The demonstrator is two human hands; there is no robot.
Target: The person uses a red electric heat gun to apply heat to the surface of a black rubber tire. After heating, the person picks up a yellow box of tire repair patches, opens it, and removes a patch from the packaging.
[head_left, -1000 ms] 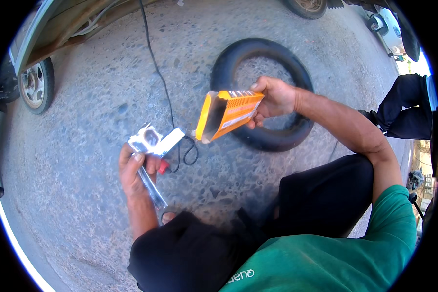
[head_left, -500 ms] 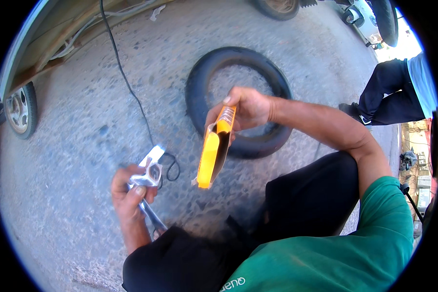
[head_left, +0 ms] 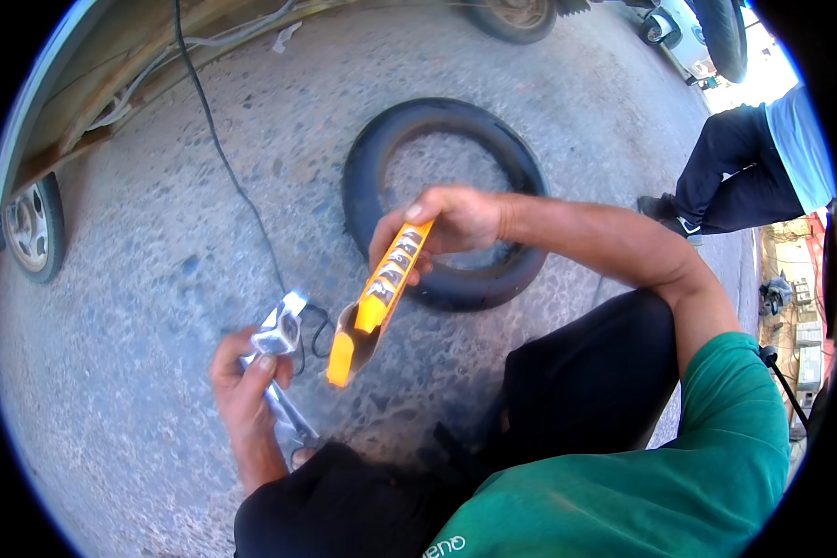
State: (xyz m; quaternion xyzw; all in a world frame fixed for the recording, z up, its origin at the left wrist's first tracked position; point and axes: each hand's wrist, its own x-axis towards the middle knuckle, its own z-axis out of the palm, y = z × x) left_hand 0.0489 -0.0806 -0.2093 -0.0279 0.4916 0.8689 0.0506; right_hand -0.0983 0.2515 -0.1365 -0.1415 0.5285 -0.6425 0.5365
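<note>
Grey ground: rough, stone-flecked, fills most of the view.
Green shirt: on the wearer, lower right; black trousers beside it, knees bent.
Big panel: upper left corner, pale edge, brownish underside with a light hose running along it.
Other person: far right, dark trousers and light blue top; face out of view.
Black ring: rubber, tyre or tube, cannot tell which; flat on the ground, partly behind the right hand and forearm.
Wheels: one with a silver rim at the left edge, one at the top edge.
Black cable: from the panel down across the ground, looped just beside the left hand.
Right hand: over the ring's near side; grip pinching the box's upper end, thumb on top, fingers beneath.
Orange box: held above the ground, mid-view; tilted, open end down and left, near the foil packet but apart from it.
Left hand: lower left; grip closed, thumb and fingers pinching the packet.
Foil packet: silvery, crumpled, a clear strip trailing below toward the knee.
White scrap: on the ground near the panel.
</note>
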